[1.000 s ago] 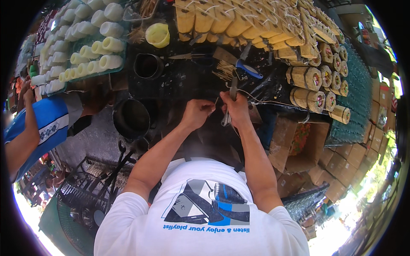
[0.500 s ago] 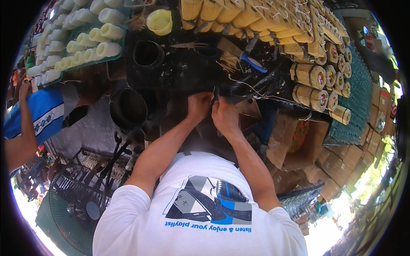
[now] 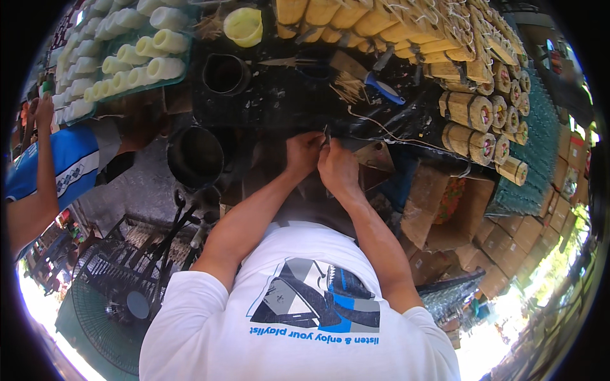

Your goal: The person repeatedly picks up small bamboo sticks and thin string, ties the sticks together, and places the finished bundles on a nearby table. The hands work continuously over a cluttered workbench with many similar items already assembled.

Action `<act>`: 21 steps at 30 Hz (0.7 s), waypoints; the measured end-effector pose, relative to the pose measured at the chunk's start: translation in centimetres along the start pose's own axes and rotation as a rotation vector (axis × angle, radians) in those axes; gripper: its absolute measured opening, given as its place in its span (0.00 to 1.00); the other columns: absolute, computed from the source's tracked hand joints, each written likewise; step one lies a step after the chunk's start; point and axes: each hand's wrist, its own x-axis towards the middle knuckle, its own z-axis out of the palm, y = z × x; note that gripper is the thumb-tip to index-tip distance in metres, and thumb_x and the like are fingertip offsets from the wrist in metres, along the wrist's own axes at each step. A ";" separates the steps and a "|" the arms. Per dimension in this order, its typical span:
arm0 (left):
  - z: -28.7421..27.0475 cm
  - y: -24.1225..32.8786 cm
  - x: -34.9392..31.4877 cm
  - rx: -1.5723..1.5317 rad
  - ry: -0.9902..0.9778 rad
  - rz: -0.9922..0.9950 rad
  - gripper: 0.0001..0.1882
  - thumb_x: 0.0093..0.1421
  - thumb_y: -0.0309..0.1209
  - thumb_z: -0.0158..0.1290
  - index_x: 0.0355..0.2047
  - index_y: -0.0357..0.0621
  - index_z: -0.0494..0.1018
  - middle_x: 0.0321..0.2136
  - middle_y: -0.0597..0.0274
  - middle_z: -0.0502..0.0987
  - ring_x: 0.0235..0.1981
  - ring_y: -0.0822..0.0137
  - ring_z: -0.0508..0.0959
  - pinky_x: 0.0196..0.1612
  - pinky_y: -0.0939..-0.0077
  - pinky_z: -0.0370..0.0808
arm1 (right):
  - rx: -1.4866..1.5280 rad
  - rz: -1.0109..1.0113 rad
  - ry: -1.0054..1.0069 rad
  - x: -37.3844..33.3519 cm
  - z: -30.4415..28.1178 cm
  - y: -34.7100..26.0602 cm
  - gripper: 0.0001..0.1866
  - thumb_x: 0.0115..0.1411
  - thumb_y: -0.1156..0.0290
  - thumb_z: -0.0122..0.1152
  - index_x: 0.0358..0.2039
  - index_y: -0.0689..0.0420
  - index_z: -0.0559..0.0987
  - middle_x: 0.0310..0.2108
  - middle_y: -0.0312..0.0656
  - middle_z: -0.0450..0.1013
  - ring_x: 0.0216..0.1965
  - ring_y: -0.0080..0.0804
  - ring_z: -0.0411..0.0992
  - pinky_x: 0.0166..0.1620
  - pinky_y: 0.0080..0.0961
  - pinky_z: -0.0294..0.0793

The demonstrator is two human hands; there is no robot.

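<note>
My left hand [image 3: 304, 152] and my right hand [image 3: 338, 167] are close together at the front edge of the black-covered table [image 3: 273, 105]. Both have their fingers closed in a pinch. A thin dark piece with a pale glint [image 3: 326, 134] sticks up between the fingertips, nearest the right hand; it is too small to name. What the left fingers pinch is hidden. Beyond my hands lie a bundle of thin sticks [image 3: 348, 87], a blue-handled brush [image 3: 385, 90] and a pointed blade [image 3: 278, 62]. A pale string [image 3: 393, 133] trails along the table edge to the right.
Stacked bamboo tubes [image 3: 467, 110] fill the far right. White cylinders [image 3: 168, 42] crowd a greenish tray at far left. A yellow cup [image 3: 243, 27], black mug [image 3: 225, 74], dark pot [image 3: 194, 157], open carton [image 3: 419, 203] and fan [image 3: 111, 305] surround me. A person in blue [image 3: 70, 159] stands left.
The whole view has shifted slightly, with the table things appearing a little further right. My hands stay pinched together at the table edge. At the left, the other person's forearm has shifted.
</note>
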 end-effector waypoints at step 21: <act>0.0 -1.0 0.5 0.093 -0.007 0.092 0.10 0.57 0.27 0.64 0.39 0.39 0.85 0.31 0.44 0.85 0.32 0.57 0.87 0.37 0.67 0.80 | -0.044 0.017 -0.074 0.3 -0.3 -0.5 0.14 0.68 0.68 0.51 0.40 0.67 0.78 0.25 0.64 0.78 0.30 0.67 0.78 0.37 0.60 0.76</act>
